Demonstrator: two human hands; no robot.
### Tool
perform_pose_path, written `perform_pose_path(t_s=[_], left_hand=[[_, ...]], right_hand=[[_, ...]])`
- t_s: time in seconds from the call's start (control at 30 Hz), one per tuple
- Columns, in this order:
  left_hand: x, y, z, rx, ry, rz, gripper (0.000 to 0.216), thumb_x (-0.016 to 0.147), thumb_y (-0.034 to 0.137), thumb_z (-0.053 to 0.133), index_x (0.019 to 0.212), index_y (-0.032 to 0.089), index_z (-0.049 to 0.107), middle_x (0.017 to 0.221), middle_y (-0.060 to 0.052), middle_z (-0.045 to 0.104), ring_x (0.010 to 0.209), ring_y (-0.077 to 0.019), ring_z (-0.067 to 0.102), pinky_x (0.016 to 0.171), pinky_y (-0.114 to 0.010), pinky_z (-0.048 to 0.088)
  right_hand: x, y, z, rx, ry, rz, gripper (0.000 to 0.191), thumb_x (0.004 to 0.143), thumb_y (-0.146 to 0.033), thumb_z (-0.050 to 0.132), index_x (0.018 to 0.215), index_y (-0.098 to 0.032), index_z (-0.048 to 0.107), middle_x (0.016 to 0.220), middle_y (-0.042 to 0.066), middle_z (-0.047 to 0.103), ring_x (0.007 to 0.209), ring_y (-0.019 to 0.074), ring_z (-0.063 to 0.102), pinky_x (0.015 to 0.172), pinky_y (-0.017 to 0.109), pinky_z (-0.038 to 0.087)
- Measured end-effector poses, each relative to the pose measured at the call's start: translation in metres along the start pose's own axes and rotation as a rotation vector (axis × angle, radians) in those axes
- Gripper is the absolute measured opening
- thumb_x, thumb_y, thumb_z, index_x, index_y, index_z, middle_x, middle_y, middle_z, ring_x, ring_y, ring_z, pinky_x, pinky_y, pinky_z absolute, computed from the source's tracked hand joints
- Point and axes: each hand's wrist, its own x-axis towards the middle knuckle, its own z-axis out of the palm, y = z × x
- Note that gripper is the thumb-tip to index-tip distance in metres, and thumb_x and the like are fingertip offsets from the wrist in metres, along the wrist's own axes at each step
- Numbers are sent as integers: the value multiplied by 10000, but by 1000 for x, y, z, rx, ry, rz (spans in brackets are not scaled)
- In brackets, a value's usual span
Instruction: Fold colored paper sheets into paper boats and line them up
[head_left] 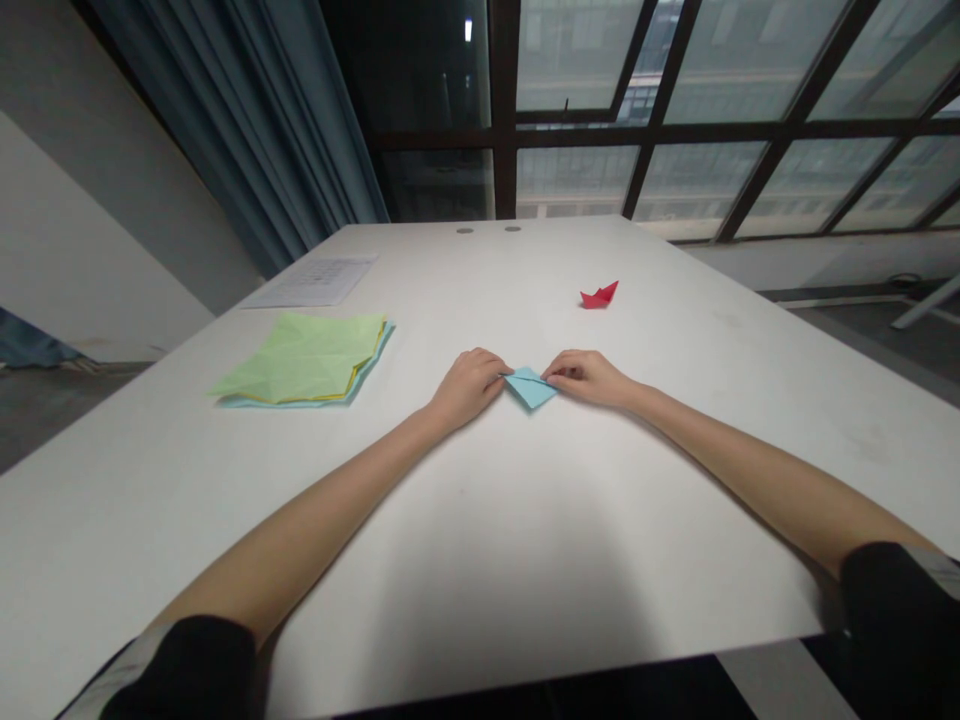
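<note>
A small folded piece of light blue paper (532,390), roughly diamond-shaped with a crease across its upper part, lies on the white table between my hands. My left hand (471,385) pinches its left corner, with the fingers curled together. At the opposite corner, my right hand (589,378) grips the paper between thumb and fingers. Farther back and to the right sits a red folded paper boat (600,296), apart from both hands.
To the left is a stack of paper sheets (307,357), green on top with yellow and blue beneath. Behind it lies a printed white sheet (315,281). The white table (465,580) reaches toward the windows (577,180) and a blue curtain (255,110).
</note>
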Motion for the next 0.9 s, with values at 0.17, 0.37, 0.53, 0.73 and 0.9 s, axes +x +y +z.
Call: perform_pose_path(t_s=[0.17,0.37,0.53,0.73,0.9], left_hand=[[3,1,-2,-228,171,-271,162,783,213,543,873,186,675,869,-35,691,838,-173,606,797,-324,451],[11,2,-3,-683,136,-514,245,692,256,632,895,119,636,705,-34,657,600,-123,577,581,-249,439],[10,3,-1,-747,12,-568,205,686,231,628,854,113,632,631,-9,619,535,-103,544,509,-220,406],[4,5,4,-266,-84,-323,158,727,243,581,838,167,665,716,-11,636,690,-149,560,657,-274,438],[2,6,7,-86,-77,-160,169,763,222,569,904,174,648,852,-40,653,836,-192,561,799,-331,425]], right_hand=[[-1,-9,-2,38,143,-28,273,758,-381,615,941,-190,682,902,57,682,776,168,599,729,310,466],[7,-5,3,188,306,139,250,744,-363,588,851,-149,661,707,38,667,633,142,581,611,279,455],[8,-4,4,305,159,240,215,683,-308,606,813,-137,618,630,15,615,539,116,525,533,255,404],[3,-5,6,-120,97,148,118,701,-282,600,728,-167,607,652,-5,575,583,114,479,577,251,366],[1,-3,12,-153,102,21,159,731,-224,581,880,-174,601,798,24,582,601,110,474,598,247,384]])
